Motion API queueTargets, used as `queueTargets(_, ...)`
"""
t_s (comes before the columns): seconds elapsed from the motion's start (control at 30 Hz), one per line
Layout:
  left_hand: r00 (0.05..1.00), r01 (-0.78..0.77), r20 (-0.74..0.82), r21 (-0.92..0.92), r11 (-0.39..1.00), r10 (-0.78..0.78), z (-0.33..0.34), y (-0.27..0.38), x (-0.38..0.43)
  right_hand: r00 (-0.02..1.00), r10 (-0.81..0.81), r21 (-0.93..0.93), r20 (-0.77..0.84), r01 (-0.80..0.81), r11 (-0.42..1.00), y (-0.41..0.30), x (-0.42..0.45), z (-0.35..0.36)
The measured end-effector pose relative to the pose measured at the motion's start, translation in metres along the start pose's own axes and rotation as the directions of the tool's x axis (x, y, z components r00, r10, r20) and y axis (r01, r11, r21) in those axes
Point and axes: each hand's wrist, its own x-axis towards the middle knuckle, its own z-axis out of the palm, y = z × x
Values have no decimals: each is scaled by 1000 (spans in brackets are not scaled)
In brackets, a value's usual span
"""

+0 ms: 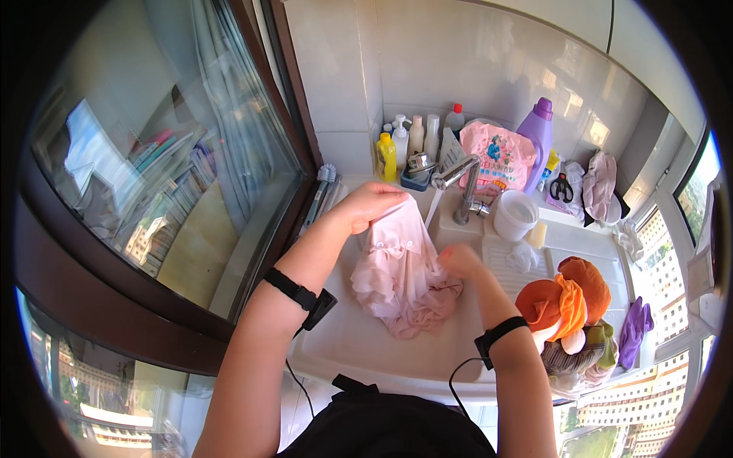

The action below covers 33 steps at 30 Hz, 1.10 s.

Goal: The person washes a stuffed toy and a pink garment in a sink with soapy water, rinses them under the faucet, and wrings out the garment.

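A pale pink garment (401, 275) with two small buttons or snaps hangs into the white sink basin (366, 355), its lower folds bunched on the basin's floor. My left hand (375, 203) pinches the garment's top end and holds it up near the sink's back left. Blurred, my right hand (460, 260) is at the garment's right edge; whether its fingers grip the cloth cannot be told. A thin stream of water falls from the metal faucet (469, 189) just behind the garment.
Bottles, a purple detergent jug (538, 137) and a pink detergent pouch (495, 154) line the back ledge. Right of the basin, a white tub (515, 214) stands by a ribbed washboard area, with an orange plush toy (541, 303) and piled cloths nearer. A glass window (172, 172) borders the left.
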Motion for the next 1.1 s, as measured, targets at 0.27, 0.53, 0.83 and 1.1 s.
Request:
queueTargets(0.27,998,20,-63,53,998,-17,8,9,10,939,263,591,-223,-84,802,25,28,45)
queueTargets(0.53,965,-231,113,798,557,238,-6,-56,14,738,445,784,-507,180,594,-29,21,-93)
queueTargets(0.83,940,107,-328,549,829,96,-24,-109,42,617,473,761,-629,363,538,-71,-3,-148)
queueTargets(1.1,895,-203,-185,643,739,407,-32,-32,16,452,586,720,-673,217,659,-21,0,-138)
